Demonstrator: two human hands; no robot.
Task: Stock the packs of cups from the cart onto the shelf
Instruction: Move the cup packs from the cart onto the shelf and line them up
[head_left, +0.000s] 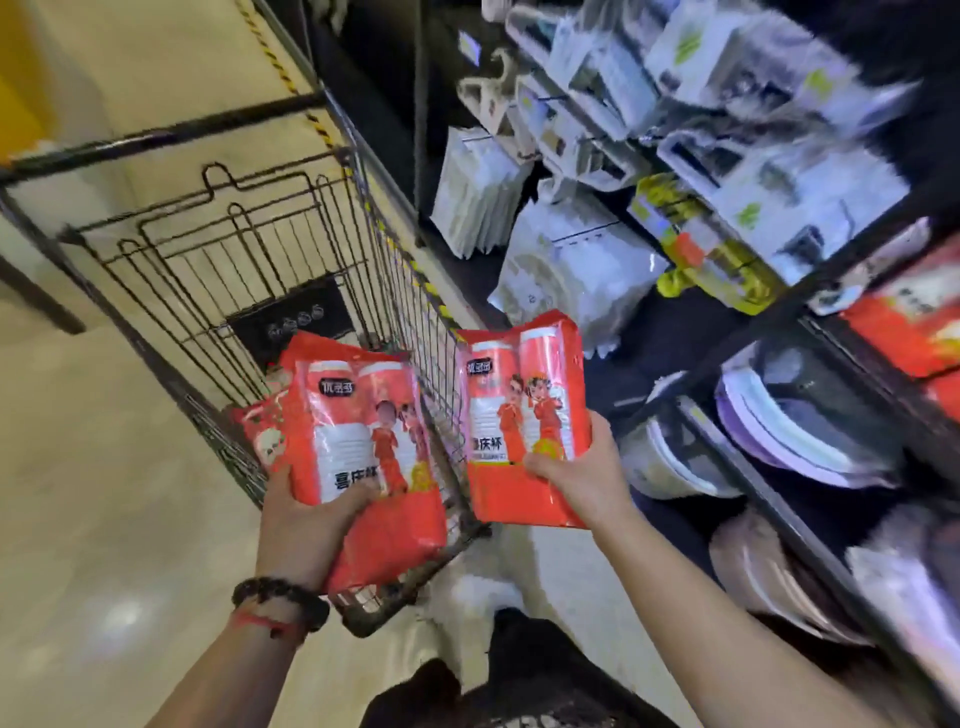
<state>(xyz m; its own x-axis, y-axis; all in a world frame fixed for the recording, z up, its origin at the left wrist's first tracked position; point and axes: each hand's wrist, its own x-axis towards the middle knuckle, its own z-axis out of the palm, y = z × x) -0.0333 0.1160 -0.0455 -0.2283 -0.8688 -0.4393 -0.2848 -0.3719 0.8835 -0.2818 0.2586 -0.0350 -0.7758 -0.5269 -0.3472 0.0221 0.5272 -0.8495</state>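
Your left hand (306, 525) grips red cup pack (374, 457) over wire cart (249, 270); your right hand (582, 473) holds second red cup pack (524, 415) beside dark shelf (779, 499). Beaded bracelet (283, 597) on left wrist.

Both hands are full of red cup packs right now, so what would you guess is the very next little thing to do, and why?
Probably swing the right hand with its red pack toward the shelf, where similar red packs already lie. That pack is already outside the cart and nearest the shelf; the left hand grips its pack over the cart.
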